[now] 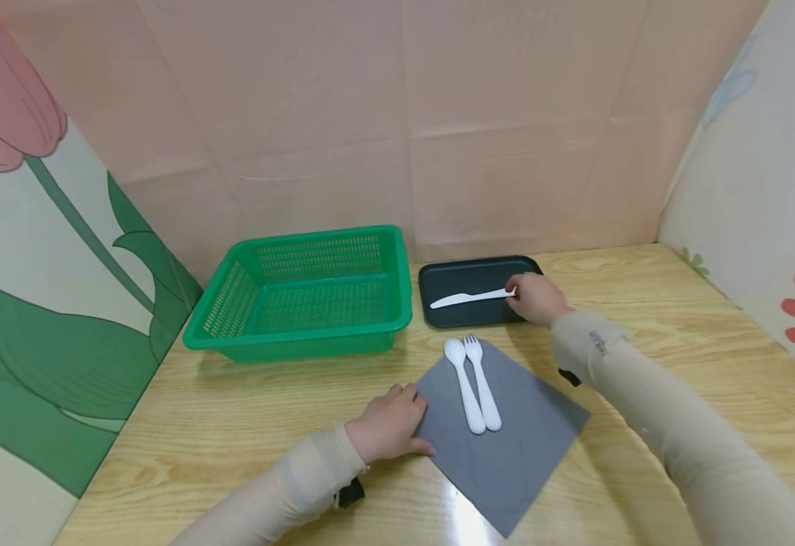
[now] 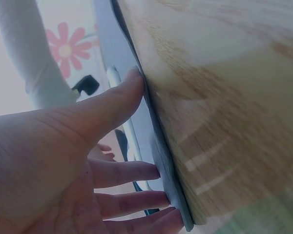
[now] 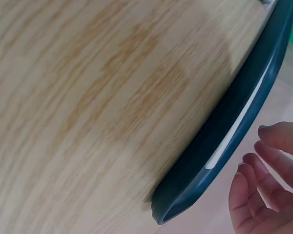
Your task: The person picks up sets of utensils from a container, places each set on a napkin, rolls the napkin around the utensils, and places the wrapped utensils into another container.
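My left hand point(image 1: 389, 425) rests on the left corner of a grey napkin point(image 1: 527, 447), thumb and fingers spread along its edge. On the napkin lie a white spoon point(image 1: 467, 390) and a white fork point(image 1: 485, 388), side by side, heads pointing away from me. A white knife point(image 1: 466, 298) lies in a dark tray point(image 1: 448, 277), its blade toward the left. Over the tray's right end, by the knife's handle, is my right hand point(image 1: 537, 297). The right wrist view shows that hand's loosely bent fingers point(image 3: 254, 168) apart from the knife point(image 3: 239, 124).
A green perforated basket point(image 1: 302, 334) stands at the back left, just beside the tray. The wooden table point(image 1: 247, 425) meets a pink sheet point(image 1: 507, 152) at the back. Flower-patterned panels point(image 1: 766, 227) stand at both sides.
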Demonstrator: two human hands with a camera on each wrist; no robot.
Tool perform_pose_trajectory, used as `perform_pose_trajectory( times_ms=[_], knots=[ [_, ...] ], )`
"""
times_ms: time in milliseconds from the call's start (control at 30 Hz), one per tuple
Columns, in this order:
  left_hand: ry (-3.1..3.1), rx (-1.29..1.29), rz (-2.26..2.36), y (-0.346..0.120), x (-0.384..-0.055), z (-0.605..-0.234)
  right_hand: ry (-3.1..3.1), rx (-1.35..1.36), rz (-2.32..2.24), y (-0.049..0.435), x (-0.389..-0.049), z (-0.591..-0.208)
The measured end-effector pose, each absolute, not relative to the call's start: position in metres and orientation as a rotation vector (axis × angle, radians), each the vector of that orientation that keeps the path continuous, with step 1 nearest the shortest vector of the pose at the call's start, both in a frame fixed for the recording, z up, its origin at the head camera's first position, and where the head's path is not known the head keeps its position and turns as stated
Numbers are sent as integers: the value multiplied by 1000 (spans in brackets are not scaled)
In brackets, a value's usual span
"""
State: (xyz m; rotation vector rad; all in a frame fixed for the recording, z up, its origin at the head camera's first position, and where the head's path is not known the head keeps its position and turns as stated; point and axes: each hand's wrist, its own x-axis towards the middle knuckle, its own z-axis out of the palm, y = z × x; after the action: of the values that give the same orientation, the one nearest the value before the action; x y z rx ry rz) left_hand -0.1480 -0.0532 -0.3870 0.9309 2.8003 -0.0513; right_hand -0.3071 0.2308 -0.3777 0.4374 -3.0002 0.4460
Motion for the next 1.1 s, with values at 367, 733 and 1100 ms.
perform_pose_trajectory(
  times_ms=[367,733,1100],
  knots=[
    [2791,913,-36,-53,-148,-384,-2999,437,270,226,-315,-381],
    [2789,923,-36,-53,-149,-385,-2997,447,149,224,-323,-388],
    [2782,914,-41,-52,-148,-385,-3039,432,76,220,-329,-398]
  ],
)
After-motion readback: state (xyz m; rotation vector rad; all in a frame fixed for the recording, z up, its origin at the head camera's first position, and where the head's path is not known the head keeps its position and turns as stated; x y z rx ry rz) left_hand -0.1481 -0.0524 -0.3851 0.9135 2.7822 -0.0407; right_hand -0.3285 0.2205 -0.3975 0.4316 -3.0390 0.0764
